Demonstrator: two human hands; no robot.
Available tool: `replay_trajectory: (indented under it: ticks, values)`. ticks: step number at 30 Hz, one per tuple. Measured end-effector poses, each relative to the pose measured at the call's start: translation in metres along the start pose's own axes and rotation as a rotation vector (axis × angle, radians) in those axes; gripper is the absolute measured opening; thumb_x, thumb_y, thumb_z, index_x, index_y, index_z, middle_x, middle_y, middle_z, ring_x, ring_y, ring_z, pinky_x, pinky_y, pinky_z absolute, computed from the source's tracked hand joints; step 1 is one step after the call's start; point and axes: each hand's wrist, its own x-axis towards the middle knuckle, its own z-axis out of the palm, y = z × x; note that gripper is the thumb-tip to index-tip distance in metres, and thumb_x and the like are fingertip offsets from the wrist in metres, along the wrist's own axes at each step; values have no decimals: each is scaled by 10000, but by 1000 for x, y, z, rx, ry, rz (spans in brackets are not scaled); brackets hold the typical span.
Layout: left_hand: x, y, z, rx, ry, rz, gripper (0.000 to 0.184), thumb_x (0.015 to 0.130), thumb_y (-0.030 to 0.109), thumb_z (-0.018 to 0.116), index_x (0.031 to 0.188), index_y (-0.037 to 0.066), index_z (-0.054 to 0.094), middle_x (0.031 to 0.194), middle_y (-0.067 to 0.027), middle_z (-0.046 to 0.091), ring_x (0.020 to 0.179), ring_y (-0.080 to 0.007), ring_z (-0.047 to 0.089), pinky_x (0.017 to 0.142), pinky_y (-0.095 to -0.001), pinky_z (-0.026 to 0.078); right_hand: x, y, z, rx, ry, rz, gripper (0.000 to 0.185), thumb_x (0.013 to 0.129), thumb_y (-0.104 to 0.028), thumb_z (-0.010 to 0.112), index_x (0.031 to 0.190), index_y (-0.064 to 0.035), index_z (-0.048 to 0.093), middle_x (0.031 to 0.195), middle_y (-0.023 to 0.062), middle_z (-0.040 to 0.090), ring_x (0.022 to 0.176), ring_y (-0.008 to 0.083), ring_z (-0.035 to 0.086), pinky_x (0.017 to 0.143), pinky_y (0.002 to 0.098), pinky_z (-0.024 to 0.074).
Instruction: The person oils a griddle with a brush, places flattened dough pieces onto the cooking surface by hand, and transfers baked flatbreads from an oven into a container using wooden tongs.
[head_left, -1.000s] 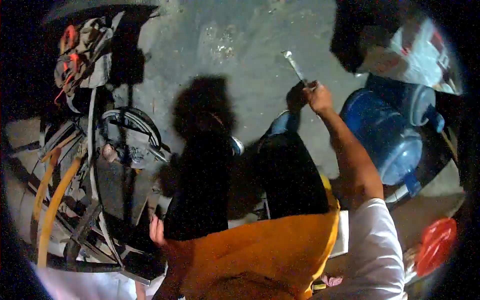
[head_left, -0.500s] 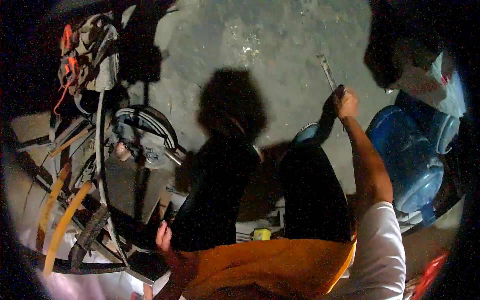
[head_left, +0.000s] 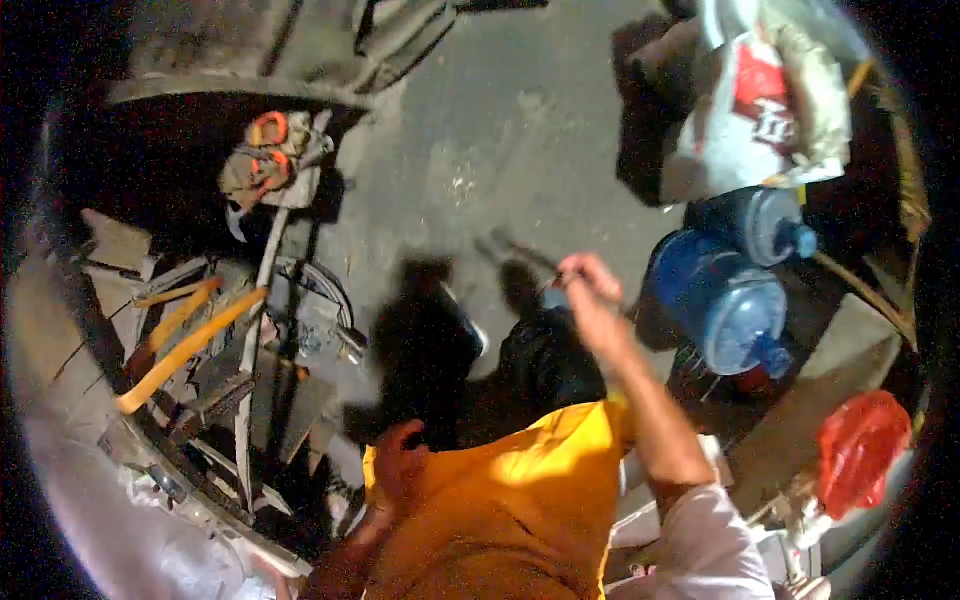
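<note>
Shifting inward, left hand (head_left: 400, 465) now at left edge of yellow garment (head_left: 510, 490); finger state cannot be told. Blurred tool (head_left: 532, 255) tilted farther leftward above floor (head_left: 540, 150), right hand (head_left: 592, 282) closed around near end: hold apparently kept, angle altered. Blue jug (head_left: 725, 308) at right.

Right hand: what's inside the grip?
A slim tool, blurred, juts out from the right hand. The part within the closed grip is covered and can't be seen.
</note>
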Motion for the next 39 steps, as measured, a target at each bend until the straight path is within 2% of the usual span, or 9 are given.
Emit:
replay_trajectory:
  ticks: [4,9,15,18,21,24,26,32,39]
  values:
    - [-32,67,60,-1123,-134,-580,378,1034,293,484,1317,55,563,1272,-92,634,1134,-228,613,998,-361,490,-123,-125,17,76,-97,-311,137,958,-83,610,1070,-48,681,1045,103,695,990,216,658,853,342,523]
    - [-90,130,37,-1890,-228,-124,295,1094,338,417,1184,110,580,1093,-31,639,1015,-157,621,866,-337,517,-232,-242,39,-292,-347,-923,310,784,-75,764,1088,-102,705,1124,104,684,1073,300,642,916,457,489]
    - [-190,152,-58,-1679,524,-44,139,1013,107,547,1142,92,498,905,-130,664,795,-239,682,735,-397,596,-278,-291,77,-518,-572,-1149,520,757,-146,787,1254,-101,640,1260,134,619,1120,320,603,977,485,456]
    - [-231,64,-112,-1407,817,-31,268,934,17,556,1175,112,485,743,-51,596,583,-164,598,537,-315,552,-267,-285,94,-877,-689,-1101,573,820,-152,761,1348,-72,555,1247,178,611,1073,370,609,921,463,490]
    - [-275,-89,-152,-1079,1116,-182,625,902,-15,552,1485,128,376,835,-7,614,644,-82,542,510,-216,442,-256,-289,125,-859,-692,-984,519,829,-157,754,1305,-54,575,1252,192,605,1096,403,601,916,476,506]
    - [-321,-196,-220,-486,1331,-361,600,880,-106,517,1449,72,460,1225,-99,607,1116,-228,590,1005,-340,452,-246,-312,169,-895,-669,-989,485,841,-151,744,1286,-47,579,1237,198,607,1107,428,591,921,484,508]
    - [-336,-324,-236,33,1471,-190,670,889,-122,466,1515,111,411,1379,-166,559,1192,-290,577,1045,-381,436,-243,-339,207,-945,-654,-1028,478,852,-151,738,1288,-44,574,1248,207,591,1103,438,583,923,485,507]
    - [-352,-454,-249,308,1181,-524,642,911,-54,513,1520,122,412,1474,-204,453,1356,-390,432,1127,-450,370,-193,-399,322,-1161,-292,-1194,552,941,-294,630,1442,-121,475,1453,199,458,1279,404,482,999,524,440]
    - [-398,-331,-246,343,1268,-370,574,910,38,591,1469,81,469,1572,-179,348,1435,-420,324,1186,-513,266,-153,-420,380,-1234,-116,-822,276,975,-311,591,1202,-181,678,1225,167,621,1122,413,603,927,489,514]
